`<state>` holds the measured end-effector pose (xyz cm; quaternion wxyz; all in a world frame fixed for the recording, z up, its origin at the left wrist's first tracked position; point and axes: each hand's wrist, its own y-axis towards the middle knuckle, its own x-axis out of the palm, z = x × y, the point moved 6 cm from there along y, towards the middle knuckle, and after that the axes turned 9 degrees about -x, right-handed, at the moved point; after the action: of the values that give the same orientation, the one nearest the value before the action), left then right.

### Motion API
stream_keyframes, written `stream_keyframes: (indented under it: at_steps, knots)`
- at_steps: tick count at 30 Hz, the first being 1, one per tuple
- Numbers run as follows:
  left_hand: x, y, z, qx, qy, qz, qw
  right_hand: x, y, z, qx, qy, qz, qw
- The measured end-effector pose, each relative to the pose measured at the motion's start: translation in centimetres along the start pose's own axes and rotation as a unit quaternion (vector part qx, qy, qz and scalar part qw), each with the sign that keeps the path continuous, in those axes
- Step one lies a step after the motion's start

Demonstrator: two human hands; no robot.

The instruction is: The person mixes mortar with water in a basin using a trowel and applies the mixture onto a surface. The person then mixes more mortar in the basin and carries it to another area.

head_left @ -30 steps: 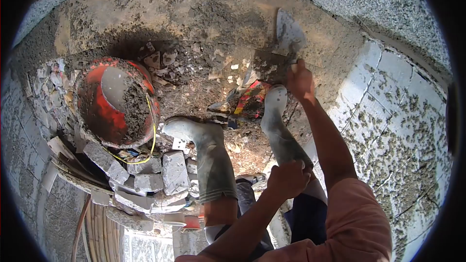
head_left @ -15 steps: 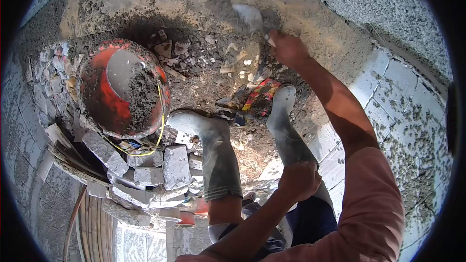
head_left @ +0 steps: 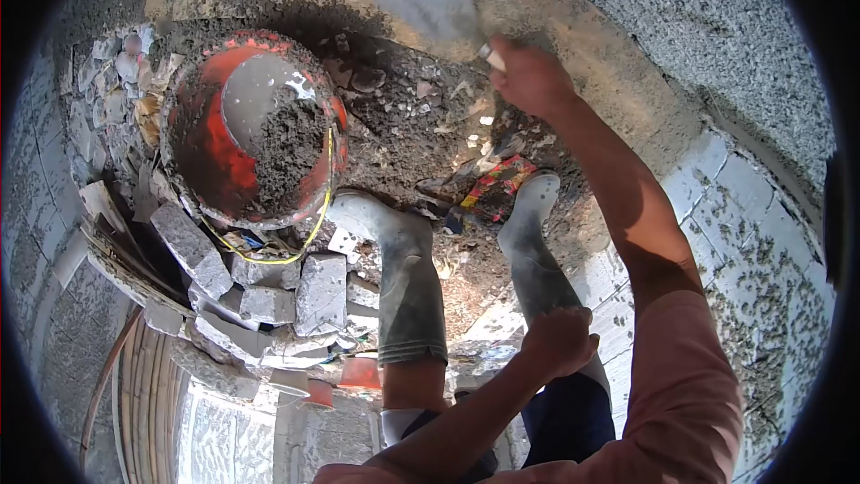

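Grey trowel (head_left: 437,11) in right hand (head_left: 530,79), bucket rim (head_left: 339,113), gap between 2 boots (head_left: 410,291)

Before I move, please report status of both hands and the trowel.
Right hand grips trowel, blade blurred. Left hand closed, over right leg. Bucket and broken blocks near left boot.

From my remote view, I'm seeing grey blocks (head_left: 321,294) lying near orange pots (head_left: 360,372), and a red-and-yellow wrapper (head_left: 495,186) resting crumpled on the rubble (head_left: 403,94).
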<state>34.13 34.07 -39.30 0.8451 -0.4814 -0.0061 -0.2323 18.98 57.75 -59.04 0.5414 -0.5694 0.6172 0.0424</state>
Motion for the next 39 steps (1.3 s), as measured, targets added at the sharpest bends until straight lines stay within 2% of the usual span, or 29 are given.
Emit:
stream_keyframes:
  at_steps: [2,3,6,7,10,11,13,14,15,17,20,21,23,24,25,28,29,30,32,33,34,36,38,39]
  knots:
    - [-0.4,0.0,0.1,-0.002,0.000,-0.002,1.000,-2.1,1.6,1.9,0.083,0.067,0.120,0.987]
    - [-0.6,-0.2,0.4,-0.003,0.000,-0.011,1.000,-1.8,3.0,2.0,0.111,0.051,0.128,0.984]
    - [-0.5,-0.5,0.5,-0.002,-0.002,-0.013,1.000,3.1,6.4,-2.6,-0.011,0.018,-0.035,0.999]
    - [-0.6,-0.4,0.5,0.000,-0.001,-0.008,1.000,4.5,6.9,-3.8,-0.064,-0.030,0.013,0.997]
    - [-0.7,-0.1,0.0,-0.004,-0.006,0.002,1.000,-2.7,7.4,-7.5,-0.041,0.061,0.016,0.997]
    - [-1.7,-0.3,0.5,-0.022,0.026,-0.054,0.998,-3.8,8.8,-7.3,0.005,0.070,0.096,0.993]
    - [-2.3,-0.9,1.2,-0.032,0.090,-0.157,0.983,-3.1,12.4,-8.3,0.043,0.089,0.114,0.989]
    - [-2.4,-0.7,1.1,-0.021,0.080,-0.135,0.987,-2.8,13.7,-9.2,0.061,0.098,0.121,0.986]
    - [-2.0,-0.9,0.9,-0.010,0.068,-0.119,0.991,-2.0,14.5,-11.6,-0.015,0.053,0.047,0.997]
    - [-1.6,-1.1,1.0,0.000,0.070,-0.115,0.991,-0.6,15.3,-15.0,-0.159,-0.047,-0.096,0.982]
    - [-1.9,-1.4,0.8,0.026,0.061,-0.085,0.994,-3.9,16.7,-14.5,-0.060,0.072,0.092,0.991]
    - [-2.1,-1.5,0.7,0.031,0.050,-0.089,0.994,-4.2,18.3,-13.6,0.007,0.105,0.139,0.985]
    - [-2.0,-2.4,0.4,0.049,0.030,-0.006,0.998,-3.5,20.7,-14.7,-0.031,0.072,0.098,0.992]
    - [-2.3,-2.5,0.5,0.052,0.028,-0.001,0.998,-4.4,20.5,-15.9,-0.047,0.055,0.078,0.994]
    - [-2.6,-2.5,0.5,0.055,0.026,0.004,0.998,-4.3,20.7,-17.1,-0.074,0.105,-0.082,0.988]
    - [-3.4,-3.1,1.6,0.039,0.016,-0.063,0.997,-6.3,21.4,-21.8,-0.211,-0.116,-0.011,0.970]
    - [-3.7,-3.5,1.7,0.033,0.001,-0.073,0.997,-6.2,23.4,-21.3,-0.206,-0.070,-0.009,0.976]
    - [-4.3,-3.4,1.7,0.030,-0.010,-0.076,0.997,-7.2,24.7,-20.7,-0.147,-0.020,0.070,0.986]
    - [-2.7,-3.0,0.3,0.057,-0.027,0.006,0.998,-9.1,26.8,-19.2,-0.032,0.084,0.227,0.970]
    - [-2.5,-2.9,0.4,0.058,-0.021,0.005,0.998,-8.7,27.3,-20.7,-0.102,-0.105,0.144,0.979]
    - [-2.3,-2.8,0.5,0.060,-0.014,0.004,0.998,-8.2,27.6,-21.2,-0.136,-0.138,0.078,0.978]
    - [-3.2,-3.1,1.8,0.044,0.037,-0.076,0.995,-8.1,25.6,-22.3,-0.192,-0.198,-0.060,0.959]
    - [-2.4,-2.6,1.9,0.037,0.019,-0.062,0.997,-7.3,24.8,-22.2,-0.213,-0.100,-0.043,0.971]
    - [-2.2,-2.4,2.0,0.032,0.010,-0.070,0.997,-7.6,23.8,-21.5,-0.217,-0.072,0.012,0.973]
